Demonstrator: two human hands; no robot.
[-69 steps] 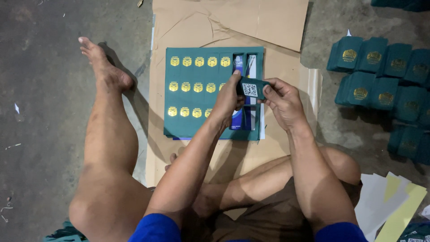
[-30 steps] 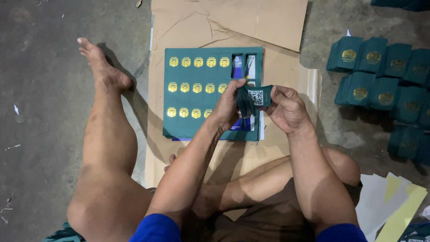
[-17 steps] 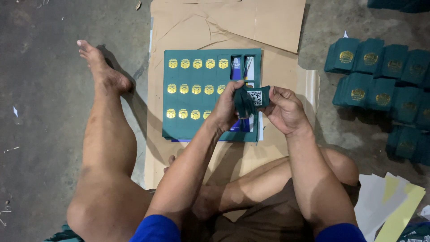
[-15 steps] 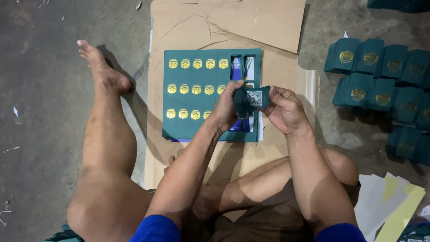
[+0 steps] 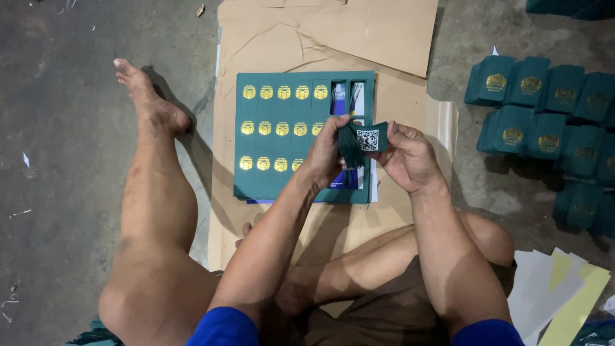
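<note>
Holding item: small green card (image 5: pixel 366 138), dark green with a white square code patch on the face turned up to the camera, pinched between both hands above the lower right part of the green sheet (image 5: pixel 282 186)

Left hand (image 5: pixel 327 157): fingers curled and pressed together on the card's left end, where the card bends or folds; exact fingertip contact is hidden behind the knuckles

Right hand (image 5: pixel 410 157): thumb and fingers pinching the card's right end, palm turned toward the left hand

Relation: card lies between the two hands, touching both; neither hand is clearly nearer. Its long axis runs roughly left to right across the view, tilted a little, with the patch face pointing upward and the right end toward the right hand

Green sheet: flat on brown cardboard (image 5: pixel 397 38), printed with rows of gold emblems (image 5: pixel 266 128); the right-hand column shows openings where pieces are out, with blue and white showing beneath. Its long axis runs left to right, parallel to the held card

Surroundings: stacks of green pieces (image 5: pixel 544 109) with gold emblems on the concrete floor (image 5: pixel 64 128), well apart to the right; pale paper scraps (image 5: pixel 564 288) beside the right knee; left leg (image 5: pixel 154 192) stretched out alongside the cardboard
</note>
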